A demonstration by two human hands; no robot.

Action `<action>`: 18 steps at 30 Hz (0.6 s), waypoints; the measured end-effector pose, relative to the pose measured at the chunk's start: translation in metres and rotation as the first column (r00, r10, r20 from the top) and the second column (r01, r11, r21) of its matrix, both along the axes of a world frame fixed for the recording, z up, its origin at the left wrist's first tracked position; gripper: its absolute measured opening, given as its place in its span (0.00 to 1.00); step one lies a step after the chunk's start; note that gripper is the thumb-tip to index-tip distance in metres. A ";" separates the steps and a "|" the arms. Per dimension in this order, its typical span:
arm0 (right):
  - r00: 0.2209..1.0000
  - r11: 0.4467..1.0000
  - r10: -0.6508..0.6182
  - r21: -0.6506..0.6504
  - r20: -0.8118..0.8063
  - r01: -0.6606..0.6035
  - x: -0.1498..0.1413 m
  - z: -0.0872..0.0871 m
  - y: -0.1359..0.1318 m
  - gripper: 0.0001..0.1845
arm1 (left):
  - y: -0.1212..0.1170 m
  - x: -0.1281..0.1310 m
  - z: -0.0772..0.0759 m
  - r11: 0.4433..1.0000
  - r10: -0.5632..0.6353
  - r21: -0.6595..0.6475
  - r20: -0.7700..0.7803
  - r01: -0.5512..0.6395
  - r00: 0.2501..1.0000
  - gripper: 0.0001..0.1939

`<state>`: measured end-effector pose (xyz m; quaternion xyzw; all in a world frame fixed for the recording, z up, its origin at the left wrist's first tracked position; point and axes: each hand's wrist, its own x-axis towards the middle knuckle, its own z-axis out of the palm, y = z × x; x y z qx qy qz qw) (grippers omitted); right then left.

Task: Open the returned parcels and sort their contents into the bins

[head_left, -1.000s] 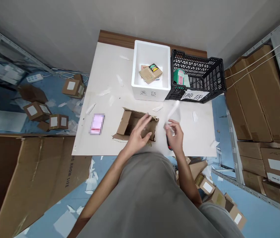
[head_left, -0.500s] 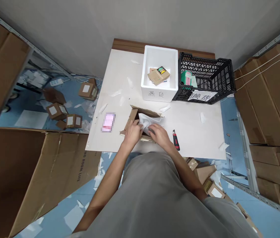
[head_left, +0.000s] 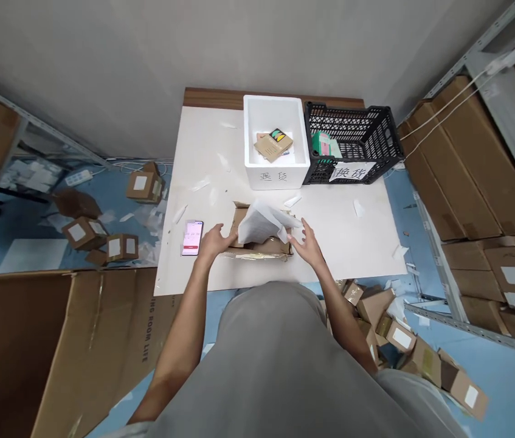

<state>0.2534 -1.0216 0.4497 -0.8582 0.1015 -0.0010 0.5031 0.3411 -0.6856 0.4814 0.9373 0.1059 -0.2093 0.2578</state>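
A small open cardboard box [head_left: 261, 255] sits at the front of the table, its flaps spread. White wrapping paper [head_left: 259, 224] rises crumpled and tilted out of it. My right hand [head_left: 308, 246] is at the box's right end, with the paper's right edge between thumb and fingers. At the left end, my left hand [head_left: 214, 241] is open, thumb stretched toward the side flap and fingers apart. The box's contents are mostly hidden beneath the paper. Just left of my left hand lies a phone [head_left: 192, 238] with a lit screen.
Behind the box stand a white foam bin [head_left: 275, 177] with small packets and a black plastic crate [head_left: 355, 149] with a green-and-pink pack. Paper scraps dot the white table [head_left: 352, 243]. A large carton [head_left: 115, 328] stands at left; loaded shelves [head_left: 471, 219] line the right.
My hands have moved apart, the left one letting go of the paper and shifting left. The paper has unfolded and risen from the box. The utility knife is no longer visible.
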 end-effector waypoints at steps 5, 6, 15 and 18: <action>0.992 0.993 0.102 -0.052 -0.068 -0.105 -0.004 -0.004 0.037 0.25 | -0.002 -0.013 -0.003 0.992 -0.124 -0.037 -0.069 0.122 0.990 0.34; 0.994 0.994 0.076 -0.078 -0.080 -0.082 -0.008 -0.004 0.044 0.22 | -0.001 -0.016 -0.002 0.988 -0.147 -0.053 -0.068 0.144 0.987 0.34; 0.965 0.964 -0.258 -0.075 -0.040 0.254 -0.085 0.012 0.075 0.24 | 0.004 -0.050 0.016 0.930 -0.332 -0.141 0.073 0.339 0.940 0.19; 0.914 0.911 -0.406 -0.073 0.021 0.406 -0.132 0.023 0.081 0.23 | -0.004 -0.065 0.025 0.878 -0.415 -0.192 0.150 0.438 0.897 0.21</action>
